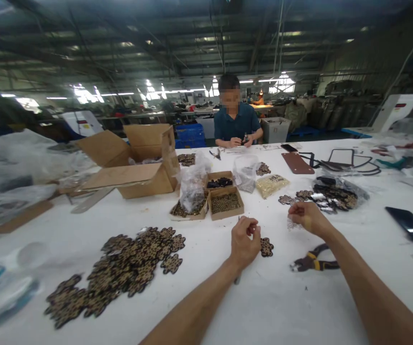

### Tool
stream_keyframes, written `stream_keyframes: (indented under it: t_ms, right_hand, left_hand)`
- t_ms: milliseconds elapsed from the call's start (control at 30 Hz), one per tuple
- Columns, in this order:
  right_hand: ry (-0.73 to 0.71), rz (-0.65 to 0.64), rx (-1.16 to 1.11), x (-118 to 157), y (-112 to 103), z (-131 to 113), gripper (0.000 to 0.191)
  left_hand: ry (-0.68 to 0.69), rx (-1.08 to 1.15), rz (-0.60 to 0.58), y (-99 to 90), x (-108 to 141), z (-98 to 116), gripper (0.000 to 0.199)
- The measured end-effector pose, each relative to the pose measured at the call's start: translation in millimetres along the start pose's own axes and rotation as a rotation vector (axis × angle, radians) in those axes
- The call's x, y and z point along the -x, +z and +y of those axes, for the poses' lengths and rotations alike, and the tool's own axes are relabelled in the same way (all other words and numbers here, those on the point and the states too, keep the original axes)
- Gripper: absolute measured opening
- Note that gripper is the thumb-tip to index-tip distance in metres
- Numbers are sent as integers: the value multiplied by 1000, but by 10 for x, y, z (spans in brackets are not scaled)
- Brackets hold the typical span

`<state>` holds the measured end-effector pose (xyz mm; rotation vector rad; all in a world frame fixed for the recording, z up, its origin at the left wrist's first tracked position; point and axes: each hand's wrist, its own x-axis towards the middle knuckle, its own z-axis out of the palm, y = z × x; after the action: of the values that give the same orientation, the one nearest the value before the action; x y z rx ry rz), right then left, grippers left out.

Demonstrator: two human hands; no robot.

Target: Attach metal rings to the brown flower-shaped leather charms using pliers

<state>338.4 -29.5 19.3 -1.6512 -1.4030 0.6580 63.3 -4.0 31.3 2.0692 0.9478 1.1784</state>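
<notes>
Your bare arms (pixel 206 299) are closest, reaching over the white table (pixel 264 311). Make the small flower piece (pixel 266 247) the middle of a clock. Your left hand (pixel 245 242) is at 9 o'clock, right beside it, with its fingers curled in. A thin dark stick (pixel 238 279) pokes out below that hand; you cannot tell if it is gripped. Your right hand (pixel 307 218) is at 2 o'clock, fingertips close together by a see-through thing (pixel 294 225); whether they hold it, you can't tell. Pliers (pixel 312 259) lie between 3 and 4 o'clock, and a big flower pile (pixel 130 266) sits far off at 9.
</notes>
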Motion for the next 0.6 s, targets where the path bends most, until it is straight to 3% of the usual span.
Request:
stream_keyframes:
  t_ms: [133, 267, 467, 600]
  right_hand:
    - [51, -65, -269, 70, 338, -208, 40]
    - [164, -130, -597, 165, 670, -391, 41]
    - [261, -99, -730, 227, 925, -481, 43]
    - [234, -57, -746, 247, 999, -532, 42]
  left_hand:
    - [-79, 179, -33, -7, -17, -42, 16]
    - [-203, 323, -57, 19, -31, -89, 23]
    - [-255, 356, -89, -2, -31, -120, 24]
    - [-303, 283, -92, -14, -15, -113, 18]
